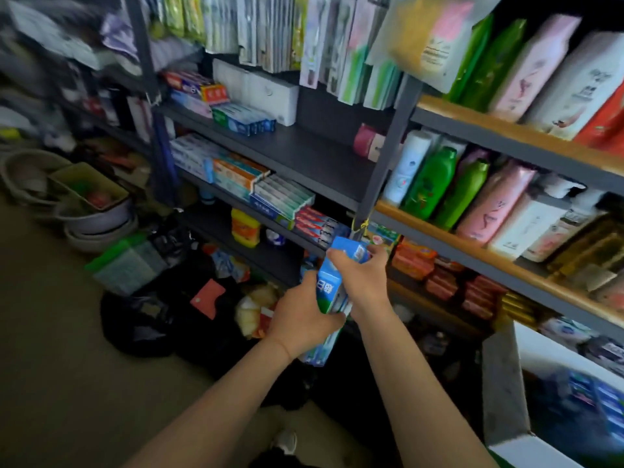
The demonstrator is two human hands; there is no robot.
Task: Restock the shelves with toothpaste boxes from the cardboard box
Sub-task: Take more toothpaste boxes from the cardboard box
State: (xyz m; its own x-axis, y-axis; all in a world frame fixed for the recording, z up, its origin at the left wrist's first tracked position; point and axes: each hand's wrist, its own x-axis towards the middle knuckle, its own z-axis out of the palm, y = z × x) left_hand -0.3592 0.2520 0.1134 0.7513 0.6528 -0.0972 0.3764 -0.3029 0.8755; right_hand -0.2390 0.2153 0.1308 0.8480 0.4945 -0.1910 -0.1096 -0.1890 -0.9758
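1. A bundle of blue toothpaste boxes [332,288] is held in front of the dark metal shelves [304,153], in the air and clear of every shelf board, tilted so that its upper end leans toward the shelves.
2. The left hand [302,315] is wrapped round the lower middle of the bundle, its fingers curled behind the boxes and the thumb laid across the front.
3. The right hand [363,276] is closed over the upper part of the bundle, its fingers [337,256] bent over the top edge and pinching the boxes from above.
4. Both forearms are stretched out from the bottom of the view toward the bundle.
5. The cardboard box [506,383] is seen at the lower right, near the right forearm, with its flaps up and more blue boxes lying inside.
6. Stacks of toothpaste boxes in teal, white and red [283,201] are laid flat on the dark shelves, just above and left of the held bundle.
7. Green bottles [435,180] and pink bottles [496,204] are stood in a row on the wooden shelf to the right.
8. Toothbrush packs [270,28] are hung along the top.
9. Stacked basins [98,224] and black bags [141,319] are set on the floor at the left.
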